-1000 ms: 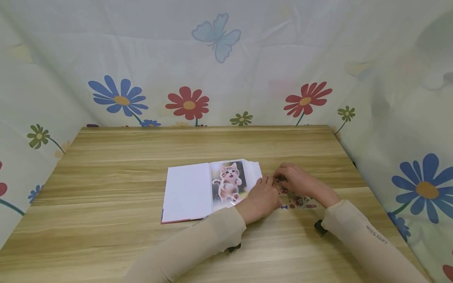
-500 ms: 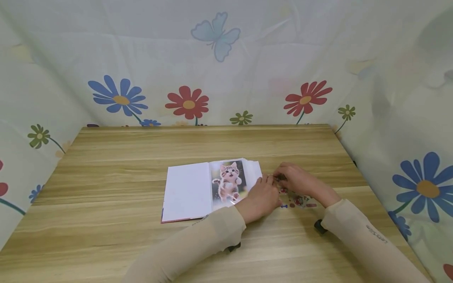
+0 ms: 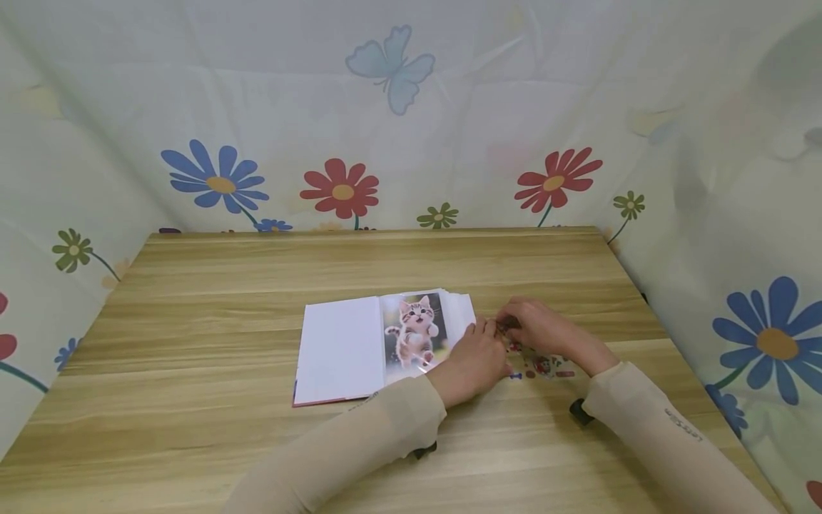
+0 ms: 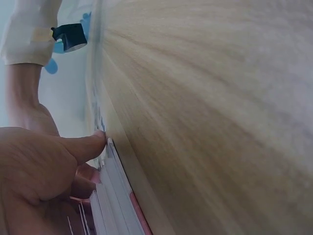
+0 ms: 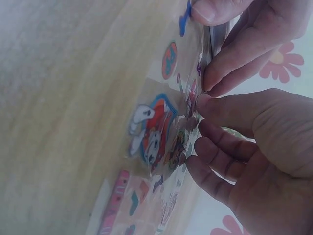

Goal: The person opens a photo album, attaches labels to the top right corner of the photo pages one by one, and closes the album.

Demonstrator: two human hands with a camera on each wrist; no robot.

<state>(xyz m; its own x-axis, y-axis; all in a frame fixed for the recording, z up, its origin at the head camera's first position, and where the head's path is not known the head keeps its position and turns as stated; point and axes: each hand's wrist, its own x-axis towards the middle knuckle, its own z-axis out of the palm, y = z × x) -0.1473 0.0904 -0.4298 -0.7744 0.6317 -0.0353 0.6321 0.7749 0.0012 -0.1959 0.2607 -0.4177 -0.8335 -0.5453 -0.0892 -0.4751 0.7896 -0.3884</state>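
A sheet of transparent stickers (image 5: 168, 142) lies on the wooden table (image 3: 244, 264), on the right of a small photo album (image 3: 340, 350). Whether the sheet and the album touch, I cannot tell, because the hands cover this place. The album is spread out: its left side is white, and its right side shows a kitten picture (image 3: 416, 332).

The left hand (image 3: 475, 360) reaches across the right border of the album, palm down. Its grip is released; the fingers are rather straight, and the thumb touches the sheet beside a blue bone sticker (image 5: 184, 19). The right hand (image 3: 542, 330) is just beside it, with bent fingers, and its fingertips are at the sheet, near the tips of the left fingers. Whether this grip pinches a sticker or only touches, I cannot tell from the pictures.

On the sheet one sees a puppy sticker (image 5: 154, 134), an orange oval sticker (image 5: 169, 60) and a pink strip (image 5: 115, 201). Both arms wear beige sleeves (image 3: 668, 428). Behind the table there is a pale curtain (image 3: 449, 114) with printed flowers and a blue butterfly (image 3: 393, 68).
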